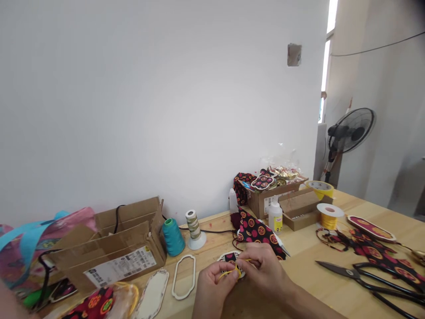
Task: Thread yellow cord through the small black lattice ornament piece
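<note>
A small craft workshop, by its supplies: the wooden table (300, 246) across the bottom of the frame holds thread cones (174, 237) at lower centre, patterned cloth (255, 229), a bottle (275, 219) and, at lower right, big scissors (352, 273) and a yellow spool (328, 221). A standing fan (357, 134) is at right.

Bare left hand (215, 283), bare right hand (267, 268), slim fingers (220, 267), uncovered right forearm (303, 299)

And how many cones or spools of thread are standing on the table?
3: a teal cone and a multicoloured cone, right of the leftmost cardboard box, and a yellow spool near the yellow tape. Others may be hidden.
</note>
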{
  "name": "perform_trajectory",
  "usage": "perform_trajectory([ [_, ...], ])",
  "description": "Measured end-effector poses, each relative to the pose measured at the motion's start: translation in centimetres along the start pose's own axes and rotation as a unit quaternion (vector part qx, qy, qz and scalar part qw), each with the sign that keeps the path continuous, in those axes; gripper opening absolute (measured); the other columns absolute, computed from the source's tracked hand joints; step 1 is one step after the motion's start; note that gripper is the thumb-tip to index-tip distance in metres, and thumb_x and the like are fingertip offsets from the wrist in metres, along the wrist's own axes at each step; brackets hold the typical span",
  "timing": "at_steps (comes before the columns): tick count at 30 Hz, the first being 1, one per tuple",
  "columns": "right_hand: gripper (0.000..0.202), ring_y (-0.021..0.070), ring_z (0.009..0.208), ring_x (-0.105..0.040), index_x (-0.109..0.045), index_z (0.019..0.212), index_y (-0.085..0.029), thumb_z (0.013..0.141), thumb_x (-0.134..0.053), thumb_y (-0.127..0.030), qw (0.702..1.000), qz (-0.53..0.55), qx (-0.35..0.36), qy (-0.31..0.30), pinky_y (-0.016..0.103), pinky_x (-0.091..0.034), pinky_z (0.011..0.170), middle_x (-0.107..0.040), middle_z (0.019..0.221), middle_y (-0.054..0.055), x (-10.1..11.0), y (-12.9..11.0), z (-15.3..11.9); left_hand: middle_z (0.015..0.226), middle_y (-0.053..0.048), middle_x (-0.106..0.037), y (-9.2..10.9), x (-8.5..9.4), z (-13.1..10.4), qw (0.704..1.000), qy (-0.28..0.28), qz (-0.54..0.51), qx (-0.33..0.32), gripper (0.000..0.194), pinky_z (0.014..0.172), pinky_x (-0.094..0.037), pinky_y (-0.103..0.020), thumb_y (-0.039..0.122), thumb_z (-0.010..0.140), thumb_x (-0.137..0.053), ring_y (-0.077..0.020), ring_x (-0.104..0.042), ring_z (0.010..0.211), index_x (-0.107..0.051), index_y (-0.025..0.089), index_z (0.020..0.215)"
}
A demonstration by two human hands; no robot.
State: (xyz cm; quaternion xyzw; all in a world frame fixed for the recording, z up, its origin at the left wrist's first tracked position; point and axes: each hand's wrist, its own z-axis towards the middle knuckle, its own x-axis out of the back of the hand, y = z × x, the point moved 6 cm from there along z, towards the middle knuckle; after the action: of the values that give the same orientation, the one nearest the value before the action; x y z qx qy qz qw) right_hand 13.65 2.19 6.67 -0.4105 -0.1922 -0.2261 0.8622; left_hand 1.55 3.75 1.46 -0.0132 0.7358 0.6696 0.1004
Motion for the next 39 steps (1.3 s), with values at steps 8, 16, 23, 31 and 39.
perform_trajectory([
  [8, 0.020, 0.0093, 0.047, -0.040, -0.064, 0.054, -0.015, 0.071, -0.053, -0.018, 0.996, 0.051, -0.068, -0.007, 0.021, -0.034, 0.051, -0.045, 0.045, -0.003, -0.1, 1.1, 0.2, 0.046, -0.002, -0.064, -0.4, -0.3, -0.1, 0.999, -0.028, -0.039, 0.017, 0.028, 0.051, -0.040, -0.020, 0.034, 0.047, -0.072, -0.0140, -0.058, 0.051, -0.067, 0.012, 0.063],
  [16, 0.021, 0.0087, 0.046, -0.038, -0.066, 0.057, -0.015, 0.072, -0.052, -0.019, 0.997, 0.039, -0.057, -0.029, 0.020, -0.028, 0.046, -0.040, 0.046, -0.004, -0.4, 1.0, 0.2, 0.050, -0.003, -0.067, -0.3, 0.3, 0.3, 1.000, -0.028, 0.008, -0.004, 0.025, 0.054, -0.040, -0.022, 0.034, 0.053, -0.069, -0.0140, -0.057, 0.052, -0.069, 0.011, 0.063],
  [23, 0.025, 0.0095, 0.048, -0.041, -0.063, 0.053, -0.015, 0.073, -0.050, -0.018, 0.998, 0.002, -0.062, -0.011, 0.021, -0.031, 0.052, -0.047, 0.046, -0.003, -0.3, 1.0, 0.1, 0.054, -0.004, -0.070, -0.3, 0.2, 0.5, 1.000, -0.017, 0.027, 0.001, 0.023, 0.053, -0.040, -0.021, 0.032, 0.052, -0.070, -0.0135, -0.057, 0.052, -0.068, 0.010, 0.060],
  [31, 0.022, 0.0088, 0.046, -0.040, -0.065, 0.056, -0.014, 0.071, -0.051, -0.021, 0.990, 0.095, -0.093, -0.038, 0.020, -0.030, 0.046, -0.048, 0.047, -0.002, -0.9, 1.9, 0.2, 0.052, -0.003, -0.069, -0.1, 0.2, 0.4, 1.000, -0.025, -0.010, 0.001, 0.021, 0.052, -0.041, -0.019, 0.030, 0.053, -0.069, -0.0117, -0.057, 0.051, -0.068, 0.011, 0.059],
  [39, 0.018, 0.0073, 0.042, -0.039, -0.062, 0.051, -0.012, 0.057, -0.062, -0.029, 0.936, 0.255, -0.244, -0.005, 0.019, -0.030, 0.041, -0.050, 0.044, -0.003, -1.9, 4.2, -0.5, 0.051, -0.005, -0.068, -0.2, 0.4, 0.1, 0.999, -0.002, 0.051, -0.013, 0.020, 0.050, -0.040, -0.020, 0.029, 0.054, -0.067, -0.0123, -0.056, 0.048, -0.067, 0.010, 0.059],
])
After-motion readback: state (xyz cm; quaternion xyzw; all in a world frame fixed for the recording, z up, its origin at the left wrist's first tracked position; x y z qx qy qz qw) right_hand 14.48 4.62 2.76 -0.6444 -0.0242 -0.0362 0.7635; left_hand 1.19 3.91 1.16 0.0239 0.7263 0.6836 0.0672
